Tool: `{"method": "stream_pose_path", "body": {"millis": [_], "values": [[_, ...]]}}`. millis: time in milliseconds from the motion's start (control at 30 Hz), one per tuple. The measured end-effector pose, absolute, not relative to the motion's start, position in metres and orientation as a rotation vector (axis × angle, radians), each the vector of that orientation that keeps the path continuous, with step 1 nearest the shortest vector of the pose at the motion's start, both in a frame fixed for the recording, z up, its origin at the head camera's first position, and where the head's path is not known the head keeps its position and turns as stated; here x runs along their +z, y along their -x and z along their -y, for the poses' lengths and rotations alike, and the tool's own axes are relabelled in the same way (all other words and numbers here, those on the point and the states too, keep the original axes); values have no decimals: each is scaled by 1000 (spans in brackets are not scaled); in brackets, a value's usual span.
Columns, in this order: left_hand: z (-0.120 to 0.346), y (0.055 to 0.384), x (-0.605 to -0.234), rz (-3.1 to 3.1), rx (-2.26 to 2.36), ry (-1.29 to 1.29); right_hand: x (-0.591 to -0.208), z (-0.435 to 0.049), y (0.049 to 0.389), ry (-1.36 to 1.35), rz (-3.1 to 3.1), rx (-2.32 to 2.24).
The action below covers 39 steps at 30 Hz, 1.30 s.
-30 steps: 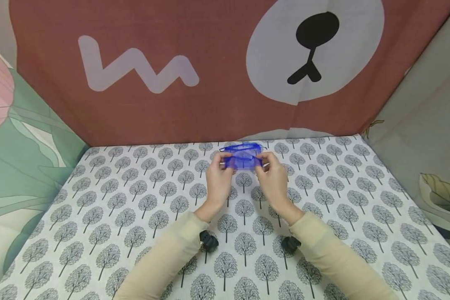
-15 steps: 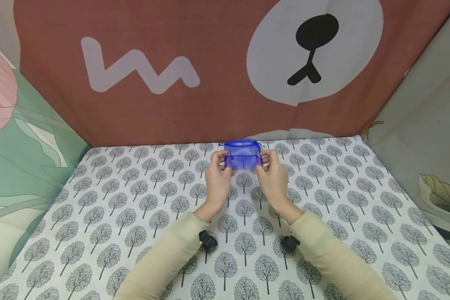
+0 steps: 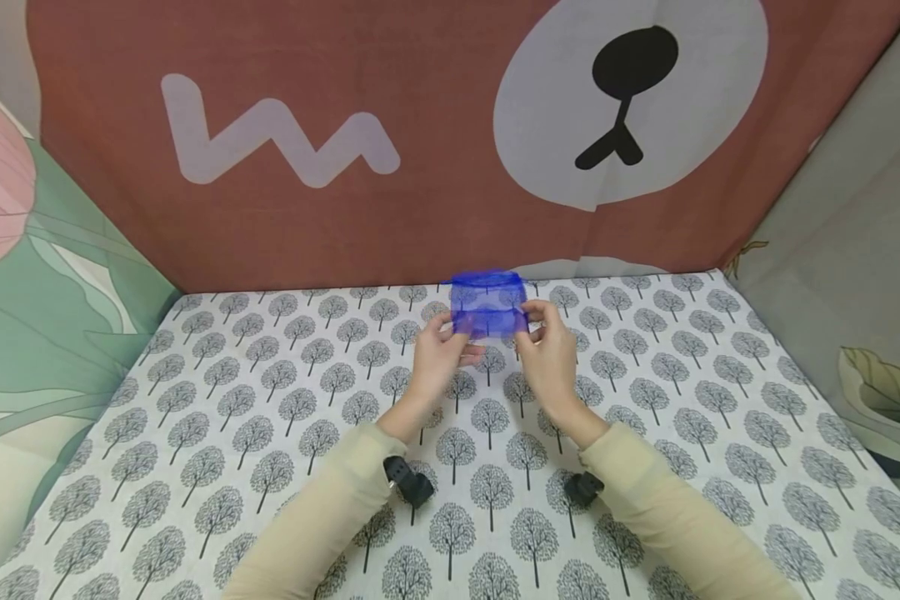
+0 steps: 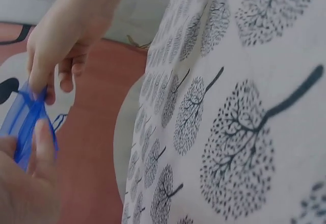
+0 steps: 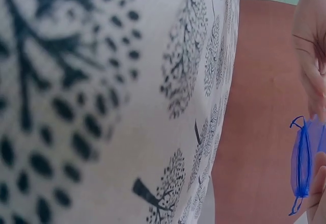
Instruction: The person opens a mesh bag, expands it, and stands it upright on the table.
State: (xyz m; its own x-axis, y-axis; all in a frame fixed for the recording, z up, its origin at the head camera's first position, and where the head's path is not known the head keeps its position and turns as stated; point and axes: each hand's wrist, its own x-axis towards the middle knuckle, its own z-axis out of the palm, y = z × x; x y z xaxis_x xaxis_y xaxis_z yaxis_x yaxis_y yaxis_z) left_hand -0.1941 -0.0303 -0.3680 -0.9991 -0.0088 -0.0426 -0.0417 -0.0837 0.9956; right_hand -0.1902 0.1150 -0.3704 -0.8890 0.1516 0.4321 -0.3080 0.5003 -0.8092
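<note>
A sheer blue drawstring pouch [image 3: 487,293] is held up spread between the two hands, over the far part of the table. My left hand [image 3: 435,360] pinches its lower left side, thumb and index finger at the edge while the other fingers stick out below. On the opposite side my right hand [image 3: 549,358] grips the lower right edge between thumb and fingers. In the right wrist view, the pouch [image 5: 301,163] shows its cord loops at both ends of the gathered mouth. Through the thin fabric the tree print behind is visible.
A white cloth with a tree print [image 3: 330,467] covers the table. Behind its far edge hangs a red-brown curtain [image 3: 330,233] with a bear's face. Printed fabric hangs along the left [image 3: 52,317] and right [image 3: 855,275] sides. Black camera mounts sit at both wrists.
The pouch has been opened out upward, its top edge now higher and its body flatter. My left hand has shifted slightly down and left, its lower fingers now extended. The right hand barely moved.
</note>
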Motion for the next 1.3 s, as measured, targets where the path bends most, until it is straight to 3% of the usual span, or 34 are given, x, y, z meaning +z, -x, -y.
{"method": "stream_pose_path", "body": {"millis": [567, 967, 1300], "values": [[42, 195, -369, -1818, 2254, 38, -374, -122, 196, -262, 2268, 1557], [47, 198, -364, -1820, 2366, 70, -364, -129, 198, -164, 2479, 1859], [50, 198, -363, -1887, 2375, 34, -362, -134, 201, -126, 2487, 2469]]}}
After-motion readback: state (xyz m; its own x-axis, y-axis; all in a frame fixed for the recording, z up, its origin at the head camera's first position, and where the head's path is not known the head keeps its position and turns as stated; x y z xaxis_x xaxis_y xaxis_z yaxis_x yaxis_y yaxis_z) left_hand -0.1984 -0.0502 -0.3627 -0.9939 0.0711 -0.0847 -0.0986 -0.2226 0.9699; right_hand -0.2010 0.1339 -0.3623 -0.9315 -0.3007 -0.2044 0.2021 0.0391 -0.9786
